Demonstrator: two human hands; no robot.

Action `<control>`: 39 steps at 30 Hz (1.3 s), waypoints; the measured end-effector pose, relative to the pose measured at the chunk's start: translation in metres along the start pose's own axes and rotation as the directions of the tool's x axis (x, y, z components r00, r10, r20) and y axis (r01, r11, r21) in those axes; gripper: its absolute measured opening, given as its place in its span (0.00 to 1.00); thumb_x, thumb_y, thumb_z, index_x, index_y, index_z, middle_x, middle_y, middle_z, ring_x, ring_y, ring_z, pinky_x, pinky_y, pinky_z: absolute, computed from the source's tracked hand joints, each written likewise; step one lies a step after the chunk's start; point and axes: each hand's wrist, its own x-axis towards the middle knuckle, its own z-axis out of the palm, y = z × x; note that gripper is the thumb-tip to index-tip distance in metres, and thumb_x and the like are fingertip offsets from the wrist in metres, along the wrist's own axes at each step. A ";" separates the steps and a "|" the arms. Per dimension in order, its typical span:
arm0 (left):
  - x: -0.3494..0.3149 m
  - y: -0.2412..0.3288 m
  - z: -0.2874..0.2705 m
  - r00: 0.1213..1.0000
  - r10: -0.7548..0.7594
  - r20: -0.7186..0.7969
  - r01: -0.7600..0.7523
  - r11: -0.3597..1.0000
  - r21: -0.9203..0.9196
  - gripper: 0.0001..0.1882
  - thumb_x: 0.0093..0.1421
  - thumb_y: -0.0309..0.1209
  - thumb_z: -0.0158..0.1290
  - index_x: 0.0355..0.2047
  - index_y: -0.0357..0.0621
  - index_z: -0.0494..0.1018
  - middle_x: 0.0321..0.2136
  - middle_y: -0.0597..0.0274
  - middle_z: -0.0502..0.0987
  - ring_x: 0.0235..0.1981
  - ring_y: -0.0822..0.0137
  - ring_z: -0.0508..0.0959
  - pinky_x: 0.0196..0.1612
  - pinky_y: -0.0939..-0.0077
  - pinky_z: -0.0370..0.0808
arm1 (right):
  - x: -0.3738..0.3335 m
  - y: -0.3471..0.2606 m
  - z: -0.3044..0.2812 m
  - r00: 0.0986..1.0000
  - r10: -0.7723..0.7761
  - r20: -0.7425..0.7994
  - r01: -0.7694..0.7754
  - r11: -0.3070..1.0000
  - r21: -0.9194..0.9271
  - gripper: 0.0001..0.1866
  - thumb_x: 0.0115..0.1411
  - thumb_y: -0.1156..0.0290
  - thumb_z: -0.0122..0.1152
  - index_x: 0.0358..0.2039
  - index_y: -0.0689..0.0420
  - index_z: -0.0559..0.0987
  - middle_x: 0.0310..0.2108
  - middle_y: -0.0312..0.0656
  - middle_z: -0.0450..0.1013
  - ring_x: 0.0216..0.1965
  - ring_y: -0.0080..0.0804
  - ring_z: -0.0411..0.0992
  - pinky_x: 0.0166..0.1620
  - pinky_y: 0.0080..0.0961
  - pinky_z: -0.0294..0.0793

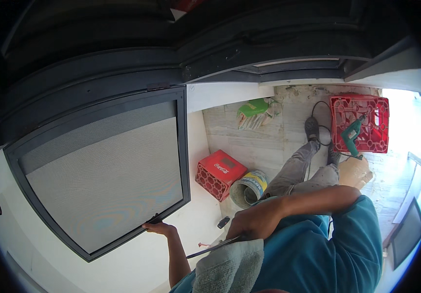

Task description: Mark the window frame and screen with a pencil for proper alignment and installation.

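Observation:
A dark-framed mesh screen (pixel 107 171) stands open at the left, tilted in my view. My left hand (pixel 160 228) grips its lower frame edge near a small dark latch, fingers closed on the rim. My right arm bends across my chest, and my right hand (pixel 244 225) is closed close to the grey towel (pixel 230 268) hanging over my front. A thin, long, bluish rod (pixel 211 249) runs out from under this hand toward the left; its exact kind is unclear. The right fingertips are mostly hidden.
On the floor lie a red crate (pixel 221 168), a paint bucket (pixel 248 189) and a green-and-white bag (pixel 257 111). A green corded drill (pixel 352 136) rests on another red crate (pixel 381 122) by my feet, its cable looping nearby. The dark window frame (pixel 269 49) spans overhead.

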 end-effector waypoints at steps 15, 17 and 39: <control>-0.057 0.028 -0.022 0.999 -0.035 0.026 0.035 0.999 0.002 0.38 0.63 0.59 0.40 0.50 0.31 0.52 0.53 0.45 0.57 0.55 0.58 0.62 0.61 0.63 0.59 | -0.041 -0.016 0.060 0.980 -0.003 0.197 -0.006 0.999 0.047 0.15 0.60 0.67 0.56 0.42 0.66 0.72 0.36 0.54 0.73 0.36 0.43 0.72 0.42 0.33 0.69; -0.064 0.022 -0.038 0.999 -0.028 0.015 0.027 0.996 0.089 0.33 0.64 0.54 0.43 0.47 0.33 0.54 0.52 0.47 0.59 0.53 0.61 0.63 0.58 0.67 0.60 | -0.056 -0.024 0.070 0.990 0.024 0.142 -0.029 0.999 0.033 0.15 0.60 0.68 0.57 0.41 0.66 0.72 0.35 0.52 0.73 0.36 0.39 0.72 0.42 0.32 0.69; -0.309 0.209 0.034 -0.071 0.842 0.536 -0.227 0.509 -0.830 0.33 0.53 0.32 0.61 0.56 0.36 0.61 0.45 0.56 0.69 0.46 0.63 0.70 0.51 0.69 0.67 | -0.113 -0.138 0.142 0.184 -0.501 -0.846 -0.494 0.697 -0.520 0.19 0.54 0.72 0.61 0.47 0.57 0.72 0.37 0.34 0.68 0.27 0.17 0.65 0.30 0.15 0.64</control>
